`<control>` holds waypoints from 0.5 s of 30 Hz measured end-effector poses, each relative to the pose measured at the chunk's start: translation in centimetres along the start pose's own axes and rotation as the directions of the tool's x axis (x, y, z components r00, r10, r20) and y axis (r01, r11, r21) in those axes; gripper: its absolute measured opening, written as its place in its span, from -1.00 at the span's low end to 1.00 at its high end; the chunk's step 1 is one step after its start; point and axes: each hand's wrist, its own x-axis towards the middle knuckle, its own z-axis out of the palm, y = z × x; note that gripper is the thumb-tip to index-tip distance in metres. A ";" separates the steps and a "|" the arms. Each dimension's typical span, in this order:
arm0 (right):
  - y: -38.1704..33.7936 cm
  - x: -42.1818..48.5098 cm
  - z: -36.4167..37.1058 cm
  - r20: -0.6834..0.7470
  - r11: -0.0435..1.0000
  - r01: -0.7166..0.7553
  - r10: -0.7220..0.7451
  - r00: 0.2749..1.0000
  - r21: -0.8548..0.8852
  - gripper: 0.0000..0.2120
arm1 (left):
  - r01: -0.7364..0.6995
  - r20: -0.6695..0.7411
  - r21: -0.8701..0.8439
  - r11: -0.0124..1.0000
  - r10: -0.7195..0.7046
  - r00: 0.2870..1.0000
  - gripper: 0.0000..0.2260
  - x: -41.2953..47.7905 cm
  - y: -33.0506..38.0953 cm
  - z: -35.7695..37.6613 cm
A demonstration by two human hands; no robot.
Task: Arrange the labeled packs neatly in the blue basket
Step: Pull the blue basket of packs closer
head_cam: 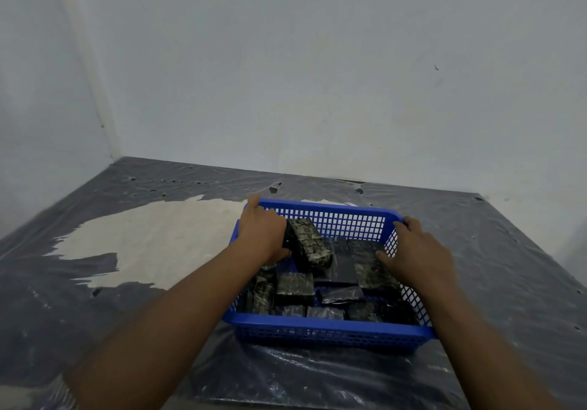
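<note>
A blue plastic mesh basket (330, 330) sits on the plastic-covered surface in front of me. Several dark packs wrapped in clear film lie inside it, some flat, some tilted. My left hand (262, 231) is at the basket's far left corner and grips one pack (309, 244), which stands tilted above the others. My right hand (419, 254) is at the far right corner, thumb over the basket's rim and fingers resting on a flat pack (370, 266) along the right wall. More packs (293, 287) lie near the front wall.
Dark wrinkled plastic sheeting (508, 266) covers the surface. A large pale bare patch (152, 244) shows to the left of the basket. White walls (317, 75) meet in a corner at the back left, close behind the basket.
</note>
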 end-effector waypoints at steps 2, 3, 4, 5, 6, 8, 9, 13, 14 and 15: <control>0.0 0.1 0.0 0.007 1.000 -0.006 0.006 1.000 -0.001 -0.23 | 0.024 0.036 0.056 0.998 -0.026 0.999 -0.61 0.2 0.5 0.1; 0.0 0.1 0.0 0.010 1.000 -0.007 0.007 1.000 -0.001 -0.22 | 0.036 0.044 0.059 0.998 -0.038 0.998 -0.64 0.4 0.7 0.3; 0.1 0.1 0.0 0.012 1.000 -0.007 0.007 1.000 -0.001 -0.22 | 0.049 0.045 0.050 0.998 -0.051 0.998 -0.67 0.4 0.9 0.4; 0.1 0.1 0.0 0.012 1.000 -0.007 0.007 1.000 0.000 -0.21 | 0.063 0.039 0.037 0.997 -0.065 0.997 -0.69 0.5 1.0 0.4; 0.1 0.1 0.0 0.011 1.000 -0.005 0.005 1.000 0.000 -0.21 | 0.079 0.033 0.023 0.997 -0.080 0.996 -0.70 0.6 1.0 0.4; 0.1 0.1 0.0 0.011 1.000 0.000 0.000 1.000 0.000 -0.22 | 0.107 0.027 -0.026 0.994 -0.106 0.994 -0.72 0.7 1.0 0.2; 0.1 0.1 0.0 0.012 1.000 0.001 -0.001 1.000 0.003 -0.23 | 0.115 0.024 -0.062 0.991 -0.114 0.993 -0.71 0.7 1.0 0.1; 0.3 0.4 0.3 0.017 1.000 0.000 -0.001 1.000 0.008 -0.23 | 0.152 0.025 -0.176 0.972 -0.150 0.988 -0.67 0.9 0.1 -0.4; 0.3 0.4 0.3 0.019 1.000 -0.001 0.001 1.000 0.009 -0.23 | 0.165 0.033 -0.210 0.964 -0.162 0.986 -0.66 1.0 -0.2 -0.4; 0.3 0.5 0.4 0.020 1.000 -0.003 0.003 1.000 0.011 -0.23 | 0.178 0.038 -0.246 0.953 -0.174 0.984 -0.67 1.0 -0.4 -0.3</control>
